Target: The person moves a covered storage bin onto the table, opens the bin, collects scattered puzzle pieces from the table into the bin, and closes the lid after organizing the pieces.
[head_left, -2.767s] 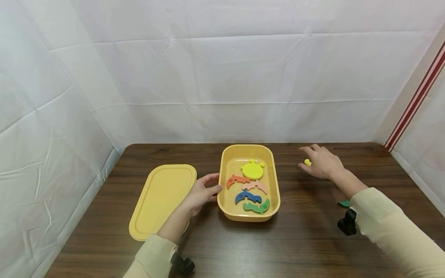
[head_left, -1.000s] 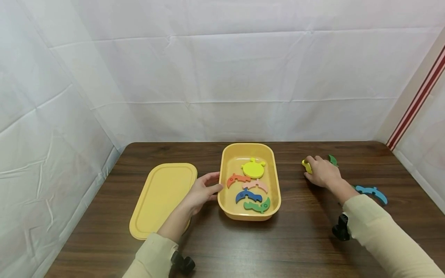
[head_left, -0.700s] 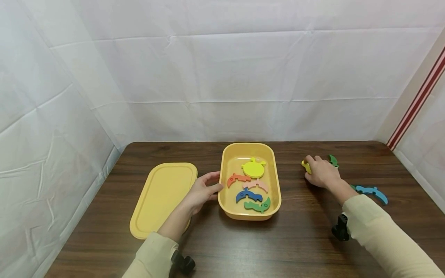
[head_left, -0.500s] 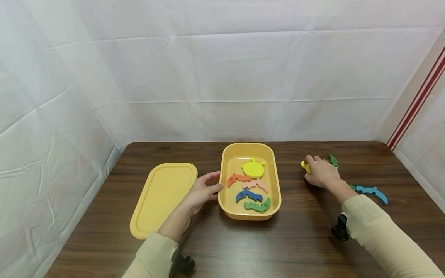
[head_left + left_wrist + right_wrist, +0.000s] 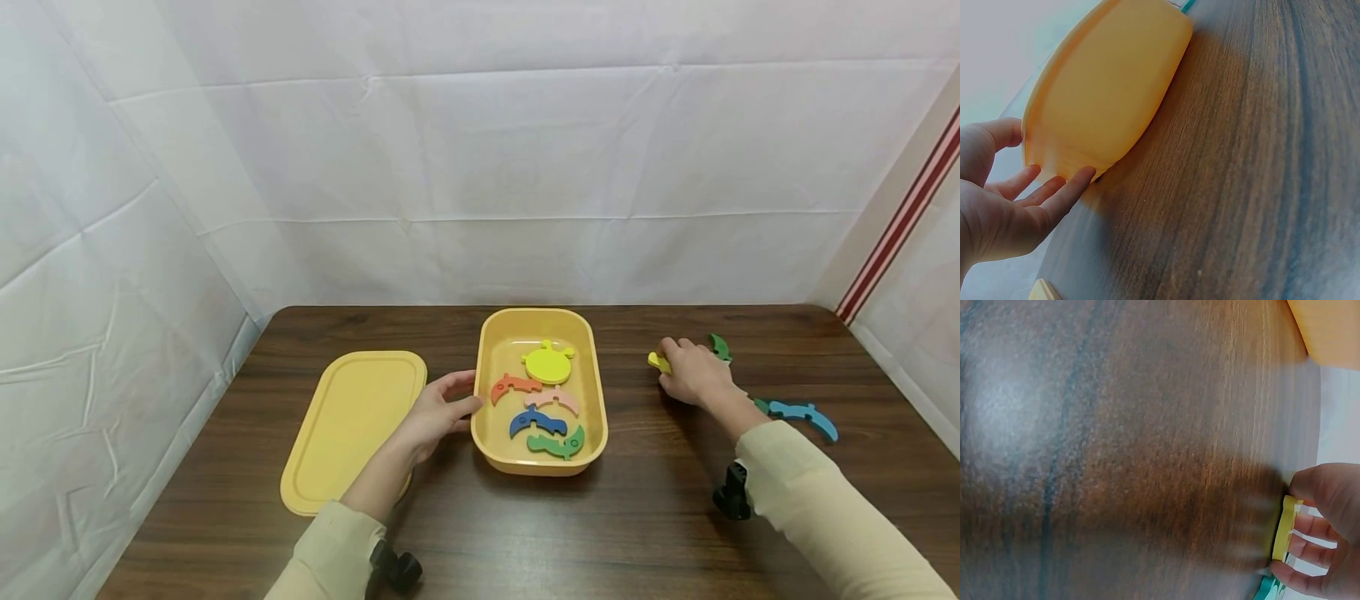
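Note:
My left hand (image 5: 440, 411) rests against the left side of the yellow-orange plastic box (image 5: 597, 433), its fingertips on the outer wall in the left wrist view. Over at the right, my right hand (image 5: 693, 372) holds a small yellow puzzle piece (image 5: 658, 362) at table level between thumb and fingers; most of it is hidden by the hand from above. Its edge shows between thumb and fingers in the right wrist view. Inside the box lie a round yellow piece (image 5: 548, 366), and red (image 5: 515, 386), pink (image 5: 556, 400), blue (image 5: 537, 422) and green (image 5: 557, 443) pieces.
A flat yellow lid (image 5: 352, 429) lies left of the box. Beyond the right hand is a green piece (image 5: 720, 347). A light blue piece (image 5: 806, 417) lies right of the wrist beside another partly hidden green one (image 5: 761, 406). White sheeting (image 5: 480, 192) backs the brown table (image 5: 525, 533).
My right hand has come down onto the yellow puzzle piece and its fingers have closed in around it. Over the last half second it barely moves. The left hand stays at the box.

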Available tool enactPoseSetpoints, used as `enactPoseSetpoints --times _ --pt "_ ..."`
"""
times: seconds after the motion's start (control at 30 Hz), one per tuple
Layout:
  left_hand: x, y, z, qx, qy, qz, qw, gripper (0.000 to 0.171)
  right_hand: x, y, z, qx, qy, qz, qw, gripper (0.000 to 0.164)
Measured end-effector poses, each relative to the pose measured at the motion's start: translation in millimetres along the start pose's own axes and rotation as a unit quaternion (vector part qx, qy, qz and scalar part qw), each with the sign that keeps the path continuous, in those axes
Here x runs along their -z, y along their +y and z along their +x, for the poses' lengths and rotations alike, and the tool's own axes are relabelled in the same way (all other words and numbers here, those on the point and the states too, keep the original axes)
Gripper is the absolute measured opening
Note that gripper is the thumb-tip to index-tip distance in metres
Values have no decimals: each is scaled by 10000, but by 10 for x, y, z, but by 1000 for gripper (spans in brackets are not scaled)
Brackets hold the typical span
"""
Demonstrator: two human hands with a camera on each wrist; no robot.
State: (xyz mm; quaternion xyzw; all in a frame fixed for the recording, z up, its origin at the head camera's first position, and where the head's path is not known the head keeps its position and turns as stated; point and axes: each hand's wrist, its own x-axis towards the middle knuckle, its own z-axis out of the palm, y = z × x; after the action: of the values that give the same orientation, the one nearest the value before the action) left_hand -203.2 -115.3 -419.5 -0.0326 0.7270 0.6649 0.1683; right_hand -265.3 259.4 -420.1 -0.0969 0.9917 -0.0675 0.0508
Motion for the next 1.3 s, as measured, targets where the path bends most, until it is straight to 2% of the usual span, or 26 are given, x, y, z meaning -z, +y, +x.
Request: enactPoseSetpoints --times 0.5,1.3 --pt "0 -9 -10 -111 -95 -182 9997 49 21 21 -21 323 115 -168 9993 34" --pt "10 -5 2 -85 -123 -153 9998 48 256 -56 -35 912 458 -490 9936 30"
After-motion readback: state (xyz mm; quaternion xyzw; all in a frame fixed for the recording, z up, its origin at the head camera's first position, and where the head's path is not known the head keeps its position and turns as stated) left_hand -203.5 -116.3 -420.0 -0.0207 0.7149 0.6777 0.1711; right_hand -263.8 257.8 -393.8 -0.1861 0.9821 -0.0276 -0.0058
